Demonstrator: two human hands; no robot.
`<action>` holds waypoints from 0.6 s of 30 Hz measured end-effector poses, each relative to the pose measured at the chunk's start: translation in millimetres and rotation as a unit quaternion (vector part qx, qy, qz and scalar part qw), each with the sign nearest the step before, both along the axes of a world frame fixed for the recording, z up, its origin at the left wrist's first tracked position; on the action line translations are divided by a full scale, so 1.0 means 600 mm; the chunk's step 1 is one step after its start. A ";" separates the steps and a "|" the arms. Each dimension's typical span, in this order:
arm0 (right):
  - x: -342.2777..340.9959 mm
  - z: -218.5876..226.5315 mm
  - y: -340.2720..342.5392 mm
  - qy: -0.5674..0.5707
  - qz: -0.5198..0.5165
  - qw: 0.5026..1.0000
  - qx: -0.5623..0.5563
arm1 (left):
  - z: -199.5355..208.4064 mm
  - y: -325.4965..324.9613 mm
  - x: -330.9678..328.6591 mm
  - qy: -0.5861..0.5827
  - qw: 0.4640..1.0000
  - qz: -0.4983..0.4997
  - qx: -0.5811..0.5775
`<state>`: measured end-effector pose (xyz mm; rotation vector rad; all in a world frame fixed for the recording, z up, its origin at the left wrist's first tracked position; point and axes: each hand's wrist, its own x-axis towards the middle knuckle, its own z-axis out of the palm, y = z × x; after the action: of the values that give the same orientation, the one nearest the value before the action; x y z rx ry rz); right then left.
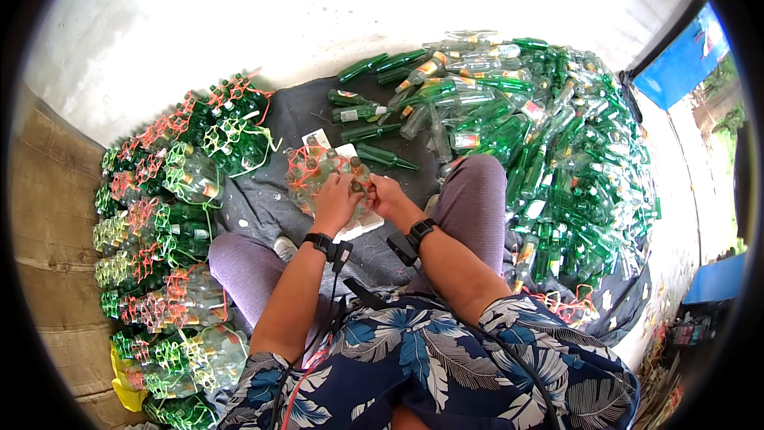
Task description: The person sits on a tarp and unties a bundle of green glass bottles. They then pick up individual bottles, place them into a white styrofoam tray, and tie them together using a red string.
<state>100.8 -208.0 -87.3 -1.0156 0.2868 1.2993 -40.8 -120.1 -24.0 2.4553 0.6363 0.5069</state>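
Between my knees stands a cluster of clear glass bottles [312, 166], upright, with red plastic strap [298, 173] woven around their necks. My left hand [337, 204] is closed over the near side of the cluster, its fingertips pinching the strap beside a bottle neck. From the right, my right hand [387, 196] pinches the strap at the cluster's right edge. The two hands nearly meet around one bottle top. My fingers partly hide the strap's path there. White boards [362, 224] show beneath and beside the cluster.
A large heap of loose green and clear bottles [549, 143] lies to my right. Several strapped bundles [187, 223] line the left, by a brown panel [60, 255]. Loose green bottles [386, 157] lie just beyond the cluster on a dark sheet [298, 107]. Red straps [567, 304] lie at the lower right.
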 end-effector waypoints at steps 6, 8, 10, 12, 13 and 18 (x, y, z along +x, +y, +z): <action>-0.012 0.023 -0.002 -0.051 0.000 0.998 -0.034 | -0.008 -0.001 -0.001 -0.006 1.000 -0.008 0.028; -0.008 0.009 -0.006 -0.056 -0.005 0.998 -0.012 | -0.010 -0.002 0.004 -0.026 0.999 -0.015 0.038; -0.019 0.000 -0.005 -0.084 0.000 0.996 -0.016 | -0.012 0.000 -0.004 -0.029 0.999 -0.019 0.037; -0.016 -0.007 -0.011 -0.138 0.007 0.989 -0.048 | -0.014 0.003 0.001 -0.022 0.999 -0.027 0.021; -0.012 -0.009 -0.016 -0.169 0.018 0.984 -0.045 | -0.013 0.004 0.004 -0.009 1.000 -0.024 0.011; -0.017 0.012 -0.025 -0.277 0.062 0.958 -0.039 | -0.023 0.011 -0.005 0.005 1.000 -0.022 -0.006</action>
<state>90.3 -222.8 -80.3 -1.4361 -0.1585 1.0649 -43.6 -113.5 -38.0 2.4567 0.5862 0.4722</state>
